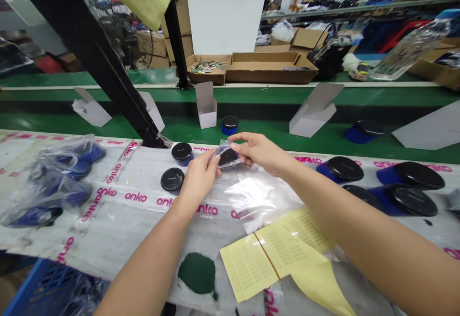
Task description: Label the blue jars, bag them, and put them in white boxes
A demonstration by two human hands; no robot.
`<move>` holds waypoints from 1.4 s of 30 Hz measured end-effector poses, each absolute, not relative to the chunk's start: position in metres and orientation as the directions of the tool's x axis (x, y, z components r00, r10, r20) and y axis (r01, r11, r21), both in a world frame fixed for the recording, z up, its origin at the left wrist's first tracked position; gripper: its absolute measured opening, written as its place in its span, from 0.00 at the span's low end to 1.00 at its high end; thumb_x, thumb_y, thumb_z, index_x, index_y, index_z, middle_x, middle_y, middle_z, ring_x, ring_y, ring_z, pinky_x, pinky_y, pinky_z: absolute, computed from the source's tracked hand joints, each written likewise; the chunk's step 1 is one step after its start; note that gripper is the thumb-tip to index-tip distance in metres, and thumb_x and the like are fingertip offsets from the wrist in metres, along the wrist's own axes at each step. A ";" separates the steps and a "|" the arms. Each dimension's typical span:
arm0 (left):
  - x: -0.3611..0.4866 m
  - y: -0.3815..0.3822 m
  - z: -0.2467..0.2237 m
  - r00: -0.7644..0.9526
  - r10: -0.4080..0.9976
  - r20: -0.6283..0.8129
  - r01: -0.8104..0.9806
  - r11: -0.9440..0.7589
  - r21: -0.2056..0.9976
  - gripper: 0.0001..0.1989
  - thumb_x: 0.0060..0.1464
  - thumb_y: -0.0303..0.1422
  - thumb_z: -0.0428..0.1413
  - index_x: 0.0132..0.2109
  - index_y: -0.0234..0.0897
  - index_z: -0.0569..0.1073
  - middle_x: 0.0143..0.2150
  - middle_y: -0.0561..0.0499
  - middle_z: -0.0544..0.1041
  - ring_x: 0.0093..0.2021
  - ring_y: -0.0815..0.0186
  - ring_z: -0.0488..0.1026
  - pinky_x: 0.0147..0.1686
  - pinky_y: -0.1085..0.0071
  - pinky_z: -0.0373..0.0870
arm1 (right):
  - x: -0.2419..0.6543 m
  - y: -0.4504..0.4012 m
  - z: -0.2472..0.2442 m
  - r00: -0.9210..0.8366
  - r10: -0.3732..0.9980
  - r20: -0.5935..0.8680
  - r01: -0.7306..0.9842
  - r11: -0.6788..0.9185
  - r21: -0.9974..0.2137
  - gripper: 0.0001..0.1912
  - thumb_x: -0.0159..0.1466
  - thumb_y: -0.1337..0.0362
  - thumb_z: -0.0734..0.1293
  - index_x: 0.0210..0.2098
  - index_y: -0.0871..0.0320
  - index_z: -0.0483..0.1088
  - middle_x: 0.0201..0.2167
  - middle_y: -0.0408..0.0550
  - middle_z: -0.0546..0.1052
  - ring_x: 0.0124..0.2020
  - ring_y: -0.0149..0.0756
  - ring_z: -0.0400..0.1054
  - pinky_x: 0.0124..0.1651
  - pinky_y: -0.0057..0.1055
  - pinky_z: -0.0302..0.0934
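Between my two hands is a black-lidded jar (228,157) inside a clear plastic bag. My left hand (201,170) pinches the bag's left side. With bent fingers, my right hand (257,151) grips the bag at its upper right. The jar's lower part is hidden from view. Left of my left hand stand two blue jars with black lids, one jar (181,153) behind the other (172,180). Beneath my hands lies a pile of clear plastic bags (251,196), partly under sheets of yellow printed labels (266,253).
Several bagged blue jars (72,167) lie at the left, and several unbagged jars (345,168) stand at the right. Open white boxes (207,110) and a blue jar (230,125) are on the green conveyor (258,139). A black post (104,72) rises at the left.
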State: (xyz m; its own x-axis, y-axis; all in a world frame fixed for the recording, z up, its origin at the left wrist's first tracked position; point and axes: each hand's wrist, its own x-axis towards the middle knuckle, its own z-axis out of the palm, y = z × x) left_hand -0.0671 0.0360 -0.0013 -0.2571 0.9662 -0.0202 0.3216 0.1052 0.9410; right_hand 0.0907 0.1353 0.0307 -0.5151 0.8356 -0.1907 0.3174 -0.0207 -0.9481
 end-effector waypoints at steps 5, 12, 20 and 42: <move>-0.066 0.034 0.006 -0.390 0.915 0.106 0.310 0.023 0.950 0.11 0.63 0.39 0.54 0.37 0.37 0.77 0.22 0.56 0.73 0.23 0.69 0.68 0.25 0.75 0.59 | 0.097 0.135 0.035 -0.466 0.882 0.073 0.329 0.249 -0.911 0.22 0.59 0.52 0.74 0.49 0.56 0.76 0.34 0.48 0.76 0.35 0.41 0.70 0.39 0.37 0.65; -0.057 0.029 0.010 -0.466 0.855 0.225 0.181 -0.157 0.971 0.12 0.63 0.37 0.57 0.51 0.39 0.72 0.37 0.51 0.78 0.32 0.68 0.73 0.33 0.74 0.68 | 0.075 0.144 0.039 -0.825 0.561 0.072 0.434 0.709 -0.556 0.22 0.53 0.58 0.77 0.48 0.53 0.79 0.41 0.51 0.81 0.41 0.48 0.76 0.43 0.38 0.68; -0.041 0.022 0.000 -0.167 0.925 0.342 0.316 -0.279 0.907 0.09 0.65 0.36 0.55 0.46 0.38 0.77 0.36 0.48 0.80 0.32 0.66 0.74 0.34 0.71 0.71 | 0.003 0.217 0.092 -0.599 0.689 0.408 0.557 0.724 -0.406 0.29 0.66 0.60 0.66 0.65 0.64 0.66 0.59 0.62 0.74 0.58 0.56 0.69 0.59 0.43 0.62; -0.032 0.023 -0.004 0.100 0.979 0.179 0.421 -0.205 0.884 0.08 0.62 0.32 0.54 0.40 0.37 0.78 0.36 0.47 0.82 0.35 0.63 0.76 0.37 0.68 0.70 | -0.041 0.232 0.047 -0.820 0.543 0.183 0.563 0.822 0.082 0.34 0.60 0.66 0.75 0.64 0.58 0.66 0.64 0.62 0.70 0.70 0.63 0.49 0.69 0.67 0.36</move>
State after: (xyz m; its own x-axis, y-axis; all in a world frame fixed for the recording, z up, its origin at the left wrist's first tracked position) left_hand -0.0321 0.0228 -0.0043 0.1000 0.9787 0.1793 0.4211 -0.2049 0.8835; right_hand -0.0409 0.2319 0.0469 -0.8197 0.5429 0.1826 0.5630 0.8224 0.0823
